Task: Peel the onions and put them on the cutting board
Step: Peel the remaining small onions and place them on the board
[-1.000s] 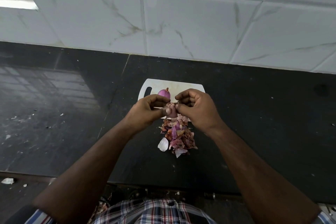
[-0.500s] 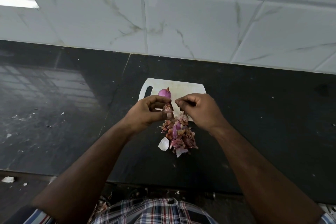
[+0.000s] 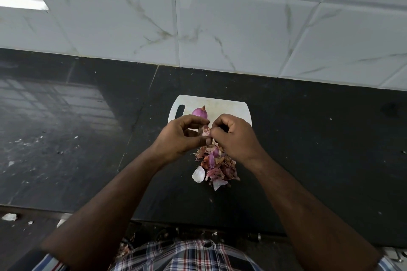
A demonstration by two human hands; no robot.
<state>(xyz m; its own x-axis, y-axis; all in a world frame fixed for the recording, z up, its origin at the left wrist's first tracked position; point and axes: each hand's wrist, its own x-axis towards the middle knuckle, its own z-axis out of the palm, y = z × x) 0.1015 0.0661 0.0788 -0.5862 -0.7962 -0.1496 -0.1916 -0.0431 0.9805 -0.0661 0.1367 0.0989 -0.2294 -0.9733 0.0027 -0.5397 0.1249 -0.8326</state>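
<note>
A small white cutting board lies on the black counter near the wall. One peeled purple onion sits on it, just behind my fingers. My left hand grips a second small onion, still partly covered in skin, above the board's near edge. My right hand pinches the skin at that onion's right side; most of the onion is hidden by my fingers. A heap of pink and brown onion peels lies on the counter directly under my hands.
The black counter stretches left and right, with small scraps of skin scattered on its left side. A tiled white wall rises right behind the board. The counter's front edge runs just above my checked shirt.
My right hand has come back in against the onion after pulling slightly away half a second ago. The left hand keeps its hold and the peeled onion has not moved.
</note>
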